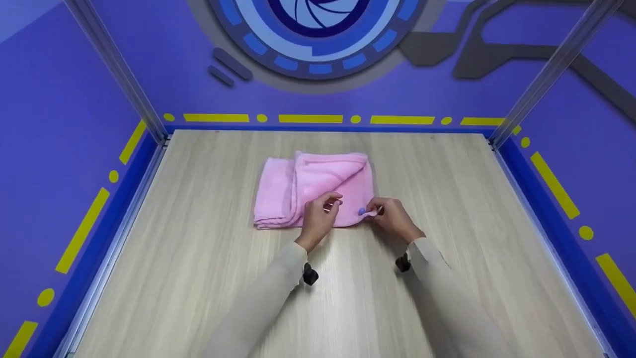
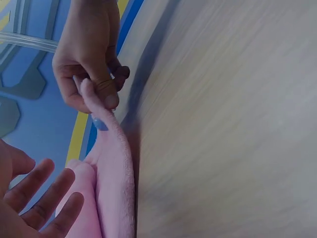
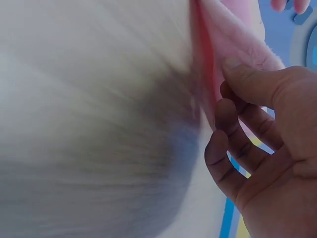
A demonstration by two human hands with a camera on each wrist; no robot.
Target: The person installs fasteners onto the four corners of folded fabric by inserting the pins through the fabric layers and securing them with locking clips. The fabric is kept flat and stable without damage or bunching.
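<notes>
A folded pink towel (image 1: pixel 323 174) of soft plush cloth lies on the table, its upper layer turned back diagonally on the right side. My right hand (image 1: pixel 392 218) pinches its near right corner between thumb and fingers, lifting the edge slightly. Close to that pinch, a small blue spot (image 2: pixel 100 124), perhaps a button, shows on the cloth. My left hand (image 1: pixel 318 219) hovers over the towel's near edge, its fingers (image 2: pixel 52 193) loosely bent and apart. By its fingertips a tiny purplish bit shows in the head view, too small to make out.
The wooden table (image 1: pixel 208 298) is enclosed by a blue back wall (image 1: pixel 149 59) and side walls with yellow markings. Metal posts (image 1: pixel 119 74) stand at the back corners. A small black device (image 1: pixel 310 274) sits at my left wrist, another (image 1: pixel 403 263) at my right.
</notes>
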